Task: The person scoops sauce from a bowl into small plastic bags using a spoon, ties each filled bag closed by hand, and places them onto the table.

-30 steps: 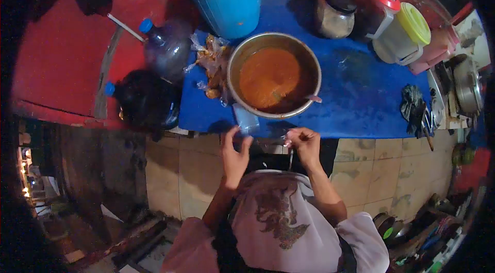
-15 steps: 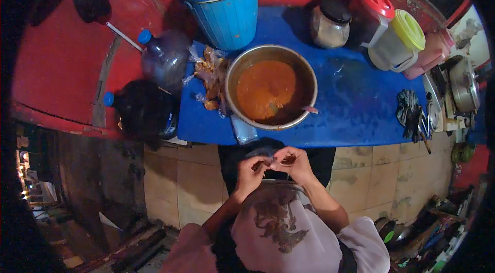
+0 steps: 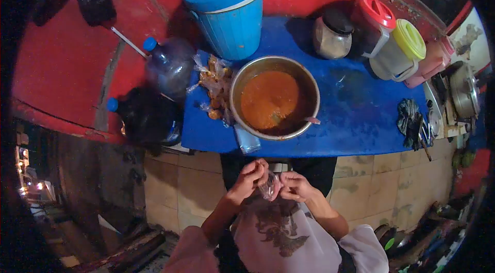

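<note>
Between my two hands, close to my body and below the table edge, is a small clear plastic bag [image 3: 268, 188]. My left hand [image 3: 249, 178] pinches one side of it, and my right hand [image 3: 298, 187] has its fingers closed on the other side. In front of me on the table stands a metal pot [image 3: 238, 81] of orange-red sauce [image 3: 269, 96], with a utensil handle [image 3: 312, 120] at its right rim. Filled, tied plastic bags [image 3: 214, 84] lie against the pot's left side. A stack of clear bags [image 3: 248, 140] sits at the front edge.
The blue table [image 3: 350, 133] carries a blue bucket [image 3: 227, 25], a black-lidded jar [image 3: 333, 35] and several lidded pitchers [image 3: 394, 51] at the back. Large bottles [image 3: 167, 69] stand at left. A black cloth [image 3: 409, 118] and utensils lie at the right edge.
The bag has spread wider between my hands, which have moved apart and lower in view, nearer my body. The table and pot appear slightly lower as the camera view shifted.
</note>
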`<state>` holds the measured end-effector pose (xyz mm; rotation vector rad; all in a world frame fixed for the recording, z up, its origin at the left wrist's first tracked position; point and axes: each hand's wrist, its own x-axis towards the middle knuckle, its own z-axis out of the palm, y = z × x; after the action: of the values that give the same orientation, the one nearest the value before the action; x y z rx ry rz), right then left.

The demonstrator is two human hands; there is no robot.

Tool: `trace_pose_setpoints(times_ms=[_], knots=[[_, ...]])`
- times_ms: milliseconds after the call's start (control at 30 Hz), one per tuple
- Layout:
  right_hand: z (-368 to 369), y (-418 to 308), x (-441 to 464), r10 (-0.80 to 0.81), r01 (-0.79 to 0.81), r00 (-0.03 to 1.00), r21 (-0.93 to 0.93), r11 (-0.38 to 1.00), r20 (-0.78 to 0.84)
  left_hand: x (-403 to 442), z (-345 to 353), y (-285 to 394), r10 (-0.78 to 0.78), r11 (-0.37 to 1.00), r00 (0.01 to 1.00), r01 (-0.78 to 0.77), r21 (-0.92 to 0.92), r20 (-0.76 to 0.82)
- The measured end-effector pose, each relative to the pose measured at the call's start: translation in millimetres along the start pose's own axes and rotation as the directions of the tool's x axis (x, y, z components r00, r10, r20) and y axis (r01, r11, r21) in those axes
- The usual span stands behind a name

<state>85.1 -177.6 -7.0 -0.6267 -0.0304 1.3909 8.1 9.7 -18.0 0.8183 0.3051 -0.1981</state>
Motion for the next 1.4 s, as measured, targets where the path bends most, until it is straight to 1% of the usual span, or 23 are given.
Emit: trace_pose_setpoints(times_ms=[67, 100, 133, 167, 200, 267, 300, 400, 433, 533, 600, 700, 733, 800, 867, 933, 967, 1033, 1133, 1200, 1267, 1333, 1400], knots=[[-3.4, -1.1, 3.0, -0.107, 0.127, 0.988, -0.194, 0.973, 0.110, 2.8, -4.6, -3.2, -0.006, 0.998, 1.000, 0.007, 0.054, -0.016], [0.8, -6.1, 2.9, -0.111, 0.132, 0.988, -0.198, 0.971, 0.110, 4.7, -9.3, -2.8, -0.012, 0.963, 0.998, -0.006, 0.270, 0.066], [8.2, -12.5, 2.3, -0.229, 0.194, 0.972, -0.375, 0.907, -0.051, 5.9, -12.4, -3.1, -0.035, 0.883, 0.989, -0.036, 0.469, 0.142], [13.1, -17.8, 3.2, -0.365, 0.214, 0.912, -0.545, 0.810, -0.185, -0.4, -14.6, -4.6, -0.066, 0.904, 0.968, -0.045, 0.426, 0.242], [14.8, -21.5, 4.7, -0.367, 0.214, 0.911, -0.544, 0.811, -0.190, -6.2, -2.2, -0.4, -0.070, 0.904, 0.967, -0.042, 0.425, 0.244], [16.9, -26.3, 6.7, -0.484, 0.223, 0.800, -0.574, 0.788, -0.354, -8.4, 17.6, -4.3, 0.351, 0.881, 0.901, -0.409, 0.236, 0.254], [2.1, -17.5, 15.9, -0.612, 0.358, 0.745, -0.615, 0.703, -0.266, 1.1, 16.3, -8.5, 0.543, 0.752, 0.765, -0.627, 0.204, 0.346], [13.1, -26.2, 12.7, -0.463, 0.314, 0.829, -0.425, 0.849, -0.313, -14.2, 7.5, -35.0, 0.336, 0.929, 0.931, -0.353, 0.113, 0.143], [7.0, -22.0, 15.2, -0.463, 0.313, 0.829, -0.426, 0.849, -0.313, -10.9, 3.9, -37.7, 0.337, 0.929, 0.931, -0.354, 0.112, 0.143], [-9.2, -5.2, 23.5, -0.314, 0.267, 0.903, -0.192, 0.945, -0.294, 4.1, 4.4, -29.4, 0.322, 0.850, 0.895, -0.130, -0.511, 0.309], [-2.8, 6.0, 30.5, -0.377, 0.275, 0.838, -0.291, 0.916, -0.395, 8.2, 22.4, -13.9, 0.412, 0.809, 0.885, -0.245, -0.534, 0.216], [13.3, -6.5, 21.3, -0.520, 0.301, 0.754, -0.493, 0.816, -0.402, 11.5, 25.9, -3.1, 0.266, 0.884, 0.953, -0.302, -0.356, -0.146], [16.4, -12.1, 16.1, -0.608, 0.334, 0.723, -0.605, 0.723, -0.327, 11.7, 20.9, -4.2, 0.266, 0.884, 0.952, -0.303, -0.357, -0.149], [25.2, -21.5, 5.7, -0.634, 0.367, 0.731, -0.637, 0.678, -0.255, 11.1, 10.6, -8.9, 0.377, 0.918, 0.904, -0.337, 0.210, -0.199], [39.2, -34.3, -2.3, -0.560, 0.230, 0.827, -0.882, 0.411, -0.045, 12.8, 6.0, -16.4, 0.422, 0.905, 0.880, -0.395, 0.157, -0.220], [49.3, -37.4, 1.3, -0.471, 0.202, 0.881, -0.934, 0.294, 0.042, 7.9, 9.6, -13.0, 0.413, 0.820, 0.896, -0.289, 0.494, -0.162], [44.0, -27.4, 4.6, -0.461, 0.173, 0.887, -0.934, 0.314, 0.009, 5.6, 11.5, -9.4, 0.475, 0.750, 0.874, -0.345, 0.564, -0.098], [34.1, -17.1, 11.3, -0.448, 0.143, 0.894, -0.932, 0.334, -0.023, 2.2, 9.8, -6.3, 0.444, 0.721, 0.896, -0.340, 0.604, -0.027], [24.8, -10.4, 17.0, -0.368, 0.256, 0.922, -0.903, 0.345, 0.121, 1.1, 11.8, -2.2, 0.417, 0.615, 0.903, -0.364, 0.699, 0.104], [21.3, -7.6, 16.5, -0.183, 0.160, 0.978, -0.923, 0.349, 0.100, 4.3, 11.0, -4.2, 0.433, 0.651, 0.889, -0.421, 0.631, 0.147], [24.1, -13.5, 14.1, -0.233, 0.234, 0.959, -0.918, 0.321, 0.163, 2.4, 11.7, 0.8, 0.328, 0.654, 0.934, -0.335, 0.678, 0.145], [30.9, -30.4, 5.0, -0.163, 0.137, 0.980, -0.982, 0.131, 0.115, 5.1, 17.2, 2.3, 0.510, 0.518, 0.808, -0.562, 0.645, 0.295], [43.5, -53.3, -10.1, -0.369, 0.170, 0.925, -0.966, 0.197, 0.088, 8.4, 6.0, -12.0, 0.513, 0.603, 0.834, -0.518, 0.607, 0.202]])
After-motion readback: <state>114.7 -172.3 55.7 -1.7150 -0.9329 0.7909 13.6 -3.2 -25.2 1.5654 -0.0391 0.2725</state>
